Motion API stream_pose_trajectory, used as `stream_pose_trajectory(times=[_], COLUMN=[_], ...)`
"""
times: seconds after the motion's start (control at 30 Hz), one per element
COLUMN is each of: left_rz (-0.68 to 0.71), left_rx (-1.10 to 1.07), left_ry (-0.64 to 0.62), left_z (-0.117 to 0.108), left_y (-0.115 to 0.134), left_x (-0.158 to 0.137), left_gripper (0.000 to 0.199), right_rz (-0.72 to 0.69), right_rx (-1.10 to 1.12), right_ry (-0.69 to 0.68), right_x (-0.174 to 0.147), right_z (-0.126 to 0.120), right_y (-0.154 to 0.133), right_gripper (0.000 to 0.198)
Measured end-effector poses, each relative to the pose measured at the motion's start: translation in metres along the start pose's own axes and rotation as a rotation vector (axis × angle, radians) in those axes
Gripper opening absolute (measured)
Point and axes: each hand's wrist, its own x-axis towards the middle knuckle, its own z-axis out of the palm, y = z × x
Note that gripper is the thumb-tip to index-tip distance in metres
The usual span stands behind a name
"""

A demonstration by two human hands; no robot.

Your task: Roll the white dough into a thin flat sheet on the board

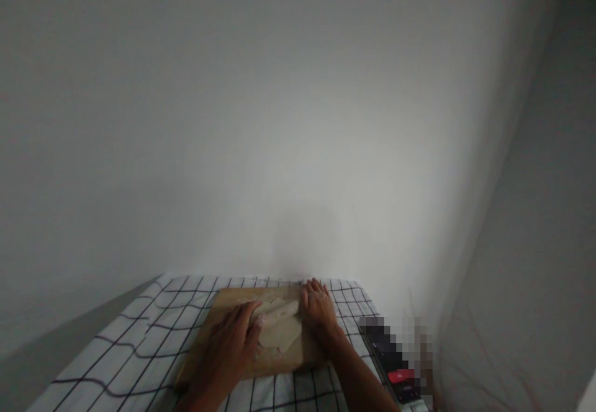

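A pale, floury rolling pin (pixel 282 313) lies at a slant across a flattened sheet of dough (pixel 282 336). The dough rests on a wooden board (pixel 230 297), its edge uneven. My left hand (pixel 237 331) is on the pin's left end, fingers bent over it and thumb toward the middle. Over the pin's right end sits my right hand (pixel 318 306), its fingers pointing forward and close together. Both ends of the pin are hidden under my hands.
Under the board is a white cloth (pixel 125 350) with dark grid lines, covering the table. A plain wall (pixel 298 151) rises right behind the table. Beyond the table's right edge are dark items and a red one (pixel 400 376), partly blurred out.
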Motion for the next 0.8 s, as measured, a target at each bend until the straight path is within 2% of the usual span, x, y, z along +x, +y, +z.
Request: stream_pose_trajectory(times=[0.13,0.27,0.4,0.5,0.67,0.8], left_rz=[0.01,-0.021,-0.005,0.021,0.063,0.136], left_rx=[-0.017,-0.045,-0.091,-0.089,0.004,0.069], left_ry=[0.031,0.011,-0.039,-0.058,-0.016,0.039], left_z=[0.01,0.019,0.015,0.011,0.021,0.031], left_y=[-0.008,-0.018,-0.015,-0.011,-0.016,-0.028], left_x=[0.001,0.005,0.007,0.008,0.007,0.006], left_gripper=[0.046,0.047,0.047,0.044,0.044,0.043], right_rz=[0.011,-0.014,-0.02,-0.023,-0.001,-0.075], right_rx=[0.047,0.046,0.034,0.054,0.045,0.04], right_ry=[-0.005,-0.007,-0.059,-0.065,-0.087,-0.029], right_x=[-0.006,-0.032,-0.067,-0.082,-0.071,-0.057], right_z=[-0.005,-0.02,-0.036,-0.043,-0.044,-0.04], right_y=[-0.002,-0.003,-0.005,-0.008,-0.011,-0.012], right_gripper=[0.045,0.044,0.04,0.043,0.041,0.039])
